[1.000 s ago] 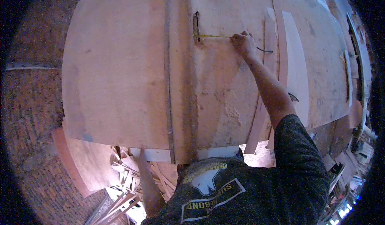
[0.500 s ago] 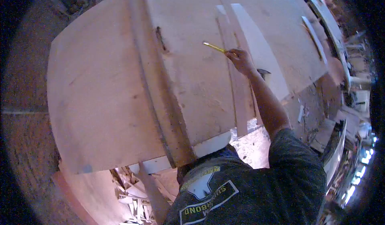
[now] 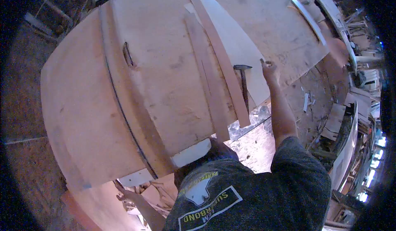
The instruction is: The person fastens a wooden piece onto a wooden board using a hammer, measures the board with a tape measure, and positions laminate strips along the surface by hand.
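My right hand [image 3: 269,69] is closed at the right edge of a white tapered board [image 3: 237,35]; what its fingers hold, if anything, is too small to make out. Just left of it lies a hammer [image 3: 243,82], its dark head on the white board. Two long wooden strips, one left [image 3: 203,66] and one right [image 3: 220,51], lie side by side left of the hammer. By the near left edge of the big plywood sheet [image 3: 82,107], my left hand [image 3: 127,195] is low, its fingers apart and partly in shadow.
A raised seam [image 3: 123,95] crosses the plywood, with a dark slot [image 3: 128,54] beside it. A narrow white-edged strip [image 3: 308,21] lies at the far right. Offcuts [image 3: 307,101] litter the floor, and stacked boards [image 3: 344,148] stand to the right.
My right hand has moved right and down to the white board's edge; the yellow tool it held is no longer recognisable. My left hand has shifted left and down. The view has turned.
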Tool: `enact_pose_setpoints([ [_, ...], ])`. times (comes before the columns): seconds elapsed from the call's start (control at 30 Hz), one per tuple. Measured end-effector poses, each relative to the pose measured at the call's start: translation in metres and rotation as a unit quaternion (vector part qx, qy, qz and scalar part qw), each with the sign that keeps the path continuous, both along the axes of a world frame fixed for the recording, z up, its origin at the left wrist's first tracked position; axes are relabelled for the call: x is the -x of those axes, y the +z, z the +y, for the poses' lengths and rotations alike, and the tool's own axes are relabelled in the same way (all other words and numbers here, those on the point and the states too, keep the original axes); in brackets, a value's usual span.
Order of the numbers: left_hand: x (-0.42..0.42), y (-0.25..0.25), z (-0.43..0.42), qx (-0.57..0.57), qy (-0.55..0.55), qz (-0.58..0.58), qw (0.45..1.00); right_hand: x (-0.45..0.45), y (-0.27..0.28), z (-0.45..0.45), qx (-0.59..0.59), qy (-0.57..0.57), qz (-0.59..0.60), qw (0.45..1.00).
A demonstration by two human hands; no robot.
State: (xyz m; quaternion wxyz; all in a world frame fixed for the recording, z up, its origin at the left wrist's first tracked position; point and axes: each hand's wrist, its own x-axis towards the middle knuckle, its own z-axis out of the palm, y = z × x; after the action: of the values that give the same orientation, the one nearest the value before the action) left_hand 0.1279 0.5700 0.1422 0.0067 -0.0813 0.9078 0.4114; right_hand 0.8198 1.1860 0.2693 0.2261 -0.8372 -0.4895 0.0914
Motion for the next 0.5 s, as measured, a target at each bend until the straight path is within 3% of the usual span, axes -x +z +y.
enact_pose_setpoints([
  [0.1,0.0,-0.009,-0.013,0.139,-0.038,0.108,0.984,-0.063,-0.069,0.05,-0.067,0.065,-0.074,0.993],
  [0.13,-0.001,-0.017,-0.017,0.162,-0.062,0.149,0.973,-0.073,-0.077,0.059,-0.058,0.104,-0.169,0.978],
  [0.2,-0.036,0.016,0.016,0.188,-0.051,0.189,0.962,-0.061,-0.08,0.073,-0.005,0.14,-0.308,0.941],
  [0.27,-0.074,0.048,0.081,0.175,-0.076,0.222,0.956,-0.051,-0.073,0.071,-0.037,0.198,-0.359,0.911],
  [0.3,-0.094,0.062,0.109,0.162,-0.098,0.237,0.953,-0.051,-0.075,0.07,-0.159,0.274,-0.33,0.889],
  [0.33,-0.113,0.072,0.14,0.158,-0.125,0.238,0.95,-0.035,-0.076,0.058,-0.103,0.295,-0.22,0.924],
  [0.37,-0.129,0.07,0.169,0.061,-0.212,0.298,0.929,-0.025,-0.078,0.044,-0.038,0.306,-0.113,0.945],
  [0.43,-0.157,0.086,0.209,0.024,-0.231,0.18,0.956,0.004,-0.083,0.003,0.061,0.352,-0.067,0.931],
  [0.47,-0.169,0.088,0.213,0.099,-0.258,0.216,0.936,0.046,-0.039,-0.028,0.069,0.358,-0.027,0.931],
  [0.5,-0.175,0.084,0.222,0.165,-0.293,0.246,0.909,0.045,-0.042,-0.033,0.059,0.355,-0.016,0.933],
])
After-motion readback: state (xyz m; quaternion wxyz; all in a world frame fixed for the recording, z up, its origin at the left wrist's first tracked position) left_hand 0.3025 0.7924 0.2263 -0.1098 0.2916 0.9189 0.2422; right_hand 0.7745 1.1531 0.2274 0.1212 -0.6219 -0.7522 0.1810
